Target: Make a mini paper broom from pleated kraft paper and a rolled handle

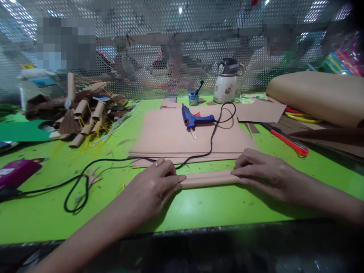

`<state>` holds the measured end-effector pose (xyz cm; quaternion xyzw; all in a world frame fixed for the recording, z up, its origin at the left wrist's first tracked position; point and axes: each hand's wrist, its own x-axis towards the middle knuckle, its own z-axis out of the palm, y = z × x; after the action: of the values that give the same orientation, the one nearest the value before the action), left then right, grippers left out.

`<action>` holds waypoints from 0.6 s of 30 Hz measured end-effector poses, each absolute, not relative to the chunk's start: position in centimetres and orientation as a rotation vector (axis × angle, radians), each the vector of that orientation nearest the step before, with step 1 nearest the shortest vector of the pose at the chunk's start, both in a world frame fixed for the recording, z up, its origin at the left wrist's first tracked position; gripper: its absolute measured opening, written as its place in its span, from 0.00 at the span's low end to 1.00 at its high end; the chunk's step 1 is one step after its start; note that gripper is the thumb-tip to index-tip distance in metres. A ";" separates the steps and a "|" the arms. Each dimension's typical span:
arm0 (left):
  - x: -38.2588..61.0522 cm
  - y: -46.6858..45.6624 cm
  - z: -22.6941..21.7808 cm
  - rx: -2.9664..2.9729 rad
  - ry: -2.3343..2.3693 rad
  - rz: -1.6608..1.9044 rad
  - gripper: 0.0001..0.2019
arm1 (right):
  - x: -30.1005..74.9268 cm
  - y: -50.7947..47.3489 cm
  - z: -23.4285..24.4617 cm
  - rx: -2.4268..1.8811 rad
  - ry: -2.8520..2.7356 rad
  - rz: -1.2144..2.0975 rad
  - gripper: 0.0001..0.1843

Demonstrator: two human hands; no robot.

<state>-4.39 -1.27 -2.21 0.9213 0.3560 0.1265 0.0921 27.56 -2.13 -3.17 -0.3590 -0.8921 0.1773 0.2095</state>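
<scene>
While our left hand (155,184) pinches one end of a slim tan paper roll (210,179), our right hand (265,175) pinches the other. We hold it at the front of the smooth green tabletop (199,210).

Green table (199,208), perforated screen (139,74); perhaps lamps (180,10) beyond

Green tabletop (199,212) now, paper stack (165,131) at twelve o'clock, flask (225,86) at one, tubes (81,108) at ten, magenta block (24,170) at nine!

Rolled paper (210,179) between both hands (156,182) (269,176)
</scene>
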 end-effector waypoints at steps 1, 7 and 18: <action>-4.4 -1.3 -2.3 2.744 1.061 0.381 0.13 | 27.5 -2.2 -3.3 -1.005 -2.496 0.465 0.10; -4.3 -1.7 -3.1 2.817 1.058 0.452 0.13 | 27.4 -2.5 -4.0 -1.015 -2.479 0.427 0.11; -4.3 -1.6 -3.6 2.873 1.086 0.401 0.11 | 27.1 -2.3 -4.2 -1.083 -2.401 0.454 0.10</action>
<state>-4.30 -1.61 -3.55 0.9273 0.3506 0.1293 0.0218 27.11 -2.32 -4.17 -0.3941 -0.8737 0.1653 0.2325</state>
